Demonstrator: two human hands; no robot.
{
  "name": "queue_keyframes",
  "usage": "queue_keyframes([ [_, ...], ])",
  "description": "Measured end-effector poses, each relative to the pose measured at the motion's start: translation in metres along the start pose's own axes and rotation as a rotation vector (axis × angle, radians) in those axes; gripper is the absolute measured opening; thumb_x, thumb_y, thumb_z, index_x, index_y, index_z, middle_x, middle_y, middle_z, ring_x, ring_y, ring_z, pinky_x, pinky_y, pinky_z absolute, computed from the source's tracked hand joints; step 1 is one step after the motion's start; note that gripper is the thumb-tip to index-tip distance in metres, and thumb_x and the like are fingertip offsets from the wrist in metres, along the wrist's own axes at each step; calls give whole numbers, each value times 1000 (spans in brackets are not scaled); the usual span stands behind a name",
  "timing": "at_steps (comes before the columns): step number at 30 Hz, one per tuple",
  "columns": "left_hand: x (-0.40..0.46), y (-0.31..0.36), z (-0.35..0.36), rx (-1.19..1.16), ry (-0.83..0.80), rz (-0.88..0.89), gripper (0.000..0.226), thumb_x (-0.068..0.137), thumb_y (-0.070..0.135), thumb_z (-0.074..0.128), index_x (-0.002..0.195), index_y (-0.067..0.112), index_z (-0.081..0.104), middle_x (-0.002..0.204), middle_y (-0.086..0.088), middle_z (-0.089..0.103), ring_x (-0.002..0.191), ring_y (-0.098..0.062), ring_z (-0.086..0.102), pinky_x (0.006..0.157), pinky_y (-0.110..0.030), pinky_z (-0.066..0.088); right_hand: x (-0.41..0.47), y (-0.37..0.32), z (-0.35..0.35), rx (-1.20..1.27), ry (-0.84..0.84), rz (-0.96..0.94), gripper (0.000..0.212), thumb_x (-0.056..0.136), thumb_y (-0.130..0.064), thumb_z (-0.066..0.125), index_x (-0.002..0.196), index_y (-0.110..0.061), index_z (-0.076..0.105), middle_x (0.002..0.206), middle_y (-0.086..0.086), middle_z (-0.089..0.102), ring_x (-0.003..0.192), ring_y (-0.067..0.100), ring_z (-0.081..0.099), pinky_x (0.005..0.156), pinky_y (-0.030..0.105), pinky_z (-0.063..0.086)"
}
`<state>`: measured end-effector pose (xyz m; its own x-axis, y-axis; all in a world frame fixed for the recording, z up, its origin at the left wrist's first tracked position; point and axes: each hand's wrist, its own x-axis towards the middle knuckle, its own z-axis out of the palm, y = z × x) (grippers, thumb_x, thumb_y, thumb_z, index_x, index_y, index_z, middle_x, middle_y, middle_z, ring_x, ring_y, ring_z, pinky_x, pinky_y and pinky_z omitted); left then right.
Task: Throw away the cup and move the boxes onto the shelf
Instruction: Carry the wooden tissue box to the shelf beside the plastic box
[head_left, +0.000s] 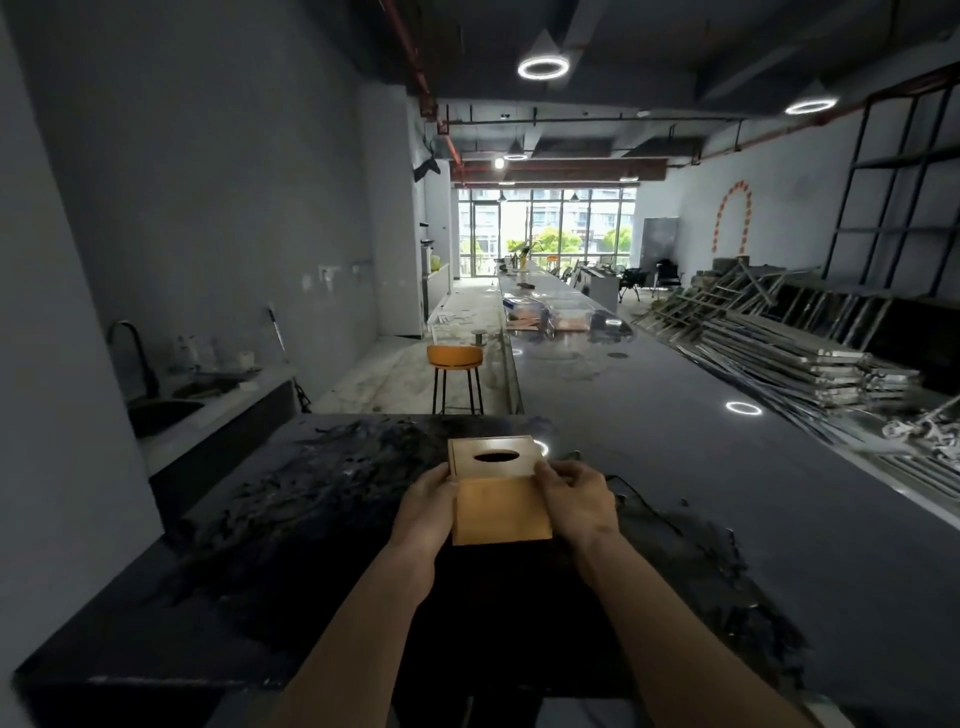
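A wooden box (498, 488) with an oval slot in its top face was held between both hands above a dark counter (311, 519). The left hand (423, 512) was pressed flat against the box's left side, fingers curled round the far edge; the right hand (576, 501) was closed on the right side, thumb laid over the upper corner. Both forearms were extended forward from the bottom of the view, and the box was kept upright, slot upward. Whether the box's base was touching the counter could not be told. The counter surface under and left of the hands was seen to be rough and streaked, while the stretch right of the right hand was smooth and carried reflections of ring lights. Beyond the hands, just past the counter's far edge, an orange stool (456, 382) was noted on the pale floor. Far left of the left hand, a sink (163, 413) with a curved black tap was recorded against the grey wall. Far right of the right hand, stacked metal frames (779, 353) were seen lying along the wall. Clear containers (550, 314) were observed well ahead of the hands, farther down the long counter. No cup could be made out near the hands.
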<state>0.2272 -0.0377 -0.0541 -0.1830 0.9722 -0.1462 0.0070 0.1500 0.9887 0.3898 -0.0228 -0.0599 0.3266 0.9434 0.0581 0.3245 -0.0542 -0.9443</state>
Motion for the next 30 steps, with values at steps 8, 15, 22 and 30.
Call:
queue_keyframes([
  [8, -67, 0, -115, -110, 170, 81, 30, 103, 22, 50, 128, 25, 67, 121, -4, 70, 110, -22, 65, 104, -44, 51, -88, -49, 56, 0, -66, -113, 25, 96, -42, 62, 110, -23, 71, 98, -4, 62, 93, 18, 56, 88, 32, 45],
  [15, -175, -18, -295, -136, 466, 162, 22, 101, 30, 55, 117, 23, 70, 120, -7, 71, 111, -26, 66, 104, -49, 51, -231, -109, 173, 14, -316, -231, 13, 89, -40, 61, 98, -33, 68, 99, -1, 70, 92, 24, 69, 84, 48, 62],
  [22, -359, -55, -481, -193, 835, 153, 12, 99, 22, 60, 106, 20, 70, 110, -10, 73, 106, -32, 68, 101, -52, 54, -448, -155, 290, 35, -689, -352, 13, 90, -43, 64, 82, -33, 62, 94, -3, 71, 89, 27, 71, 81, 51, 63],
  [30, -583, -114, -616, -212, 1232, 132, 16, 101, 24, 57, 115, 23, 65, 111, -4, 68, 101, -23, 65, 73, -34, 55, -710, -174, 361, 79, -1060, -489, 20, 81, -46, 63, 83, -27, 66, 85, -7, 68, 85, 30, 72, 80, 48, 63],
])
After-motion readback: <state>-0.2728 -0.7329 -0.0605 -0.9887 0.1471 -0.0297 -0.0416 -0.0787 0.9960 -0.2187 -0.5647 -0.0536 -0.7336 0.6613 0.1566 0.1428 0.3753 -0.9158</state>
